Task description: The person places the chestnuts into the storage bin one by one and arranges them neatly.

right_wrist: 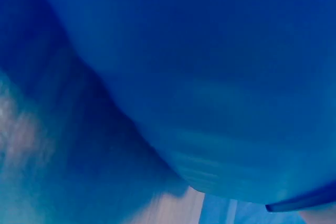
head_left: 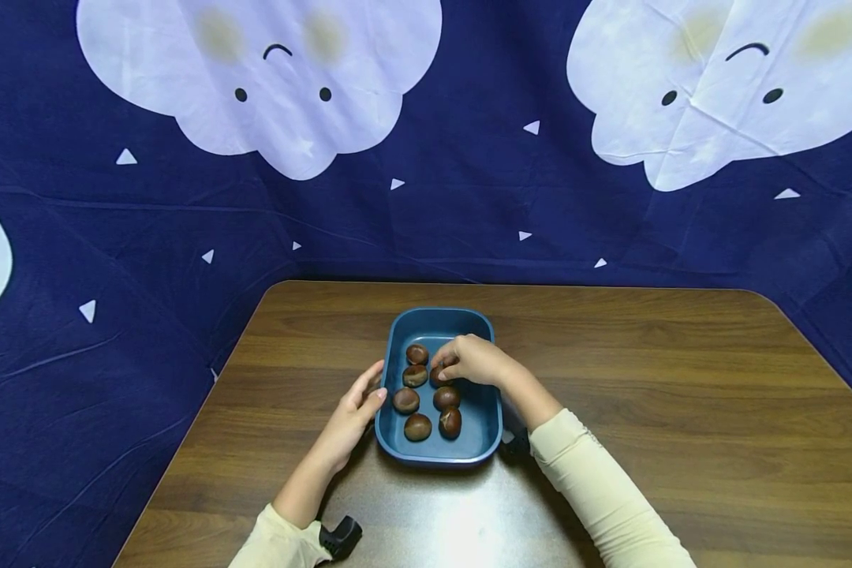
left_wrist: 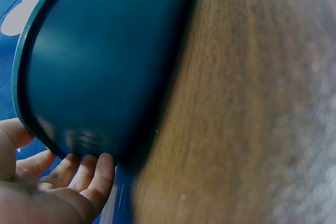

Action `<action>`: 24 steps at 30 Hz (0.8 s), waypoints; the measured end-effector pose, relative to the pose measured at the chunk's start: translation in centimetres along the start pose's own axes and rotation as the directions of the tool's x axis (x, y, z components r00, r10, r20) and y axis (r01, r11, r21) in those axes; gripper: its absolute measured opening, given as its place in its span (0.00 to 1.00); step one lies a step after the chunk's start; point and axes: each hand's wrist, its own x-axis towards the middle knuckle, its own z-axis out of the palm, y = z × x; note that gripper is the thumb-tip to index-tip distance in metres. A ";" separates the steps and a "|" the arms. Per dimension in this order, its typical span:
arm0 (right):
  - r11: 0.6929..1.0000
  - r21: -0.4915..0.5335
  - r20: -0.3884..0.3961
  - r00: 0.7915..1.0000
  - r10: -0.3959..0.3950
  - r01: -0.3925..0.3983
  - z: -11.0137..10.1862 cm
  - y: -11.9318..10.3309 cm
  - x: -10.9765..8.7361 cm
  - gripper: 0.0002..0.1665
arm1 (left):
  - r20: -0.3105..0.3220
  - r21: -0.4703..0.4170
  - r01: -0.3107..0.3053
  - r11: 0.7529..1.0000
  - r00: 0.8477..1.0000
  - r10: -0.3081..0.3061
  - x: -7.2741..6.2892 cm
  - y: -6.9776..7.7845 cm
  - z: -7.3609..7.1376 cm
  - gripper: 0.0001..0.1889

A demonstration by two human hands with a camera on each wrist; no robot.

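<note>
A blue rectangular bin [head_left: 440, 456] stands on the table, with several brown chestnuts, such as one at the near left [head_left: 417, 427], lying in two rough columns inside it. My right hand [head_left: 477, 360] reaches over the bin's right rim and pinches a chestnut [head_left: 437, 379] in the right column, its fingers partly covering it. At the bin's left side, my left hand [head_left: 351, 418] rests with the thumb by the rim. The left wrist view shows that hand's fingertips [left_wrist: 106, 160] against the outer wall. Bin wall [right_wrist: 220, 77] fills most of the right wrist view.
The wooden table [head_left: 653, 379] extends widely to the right of the bin. Behind it hangs a dark blue cloth [head_left: 468, 213] with white clouds and small triangles. A black wrist device [head_left: 341, 538] sits at the left sleeve.
</note>
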 end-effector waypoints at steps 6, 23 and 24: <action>0.996 -0.085 -0.033 0.999 -0.004 0.001 0.2 -0.3 -0.1 0.13 | -0.003 0.000 0.002 1.000 1.000 -0.002 -0.1 0.0 0.0 0.26; 0.997 -0.010 -0.131 0.988 -0.079 0.078 0.5 0.2 -0.5 0.19 | -0.009 0.024 0.011 1.000 1.000 -0.011 0.0 0.1 0.0 0.26; 0.996 0.004 -0.143 0.986 -0.084 0.086 0.5 0.3 -0.6 0.20 | -0.007 0.023 0.011 1.000 1.000 -0.011 0.0 0.1 0.0 0.26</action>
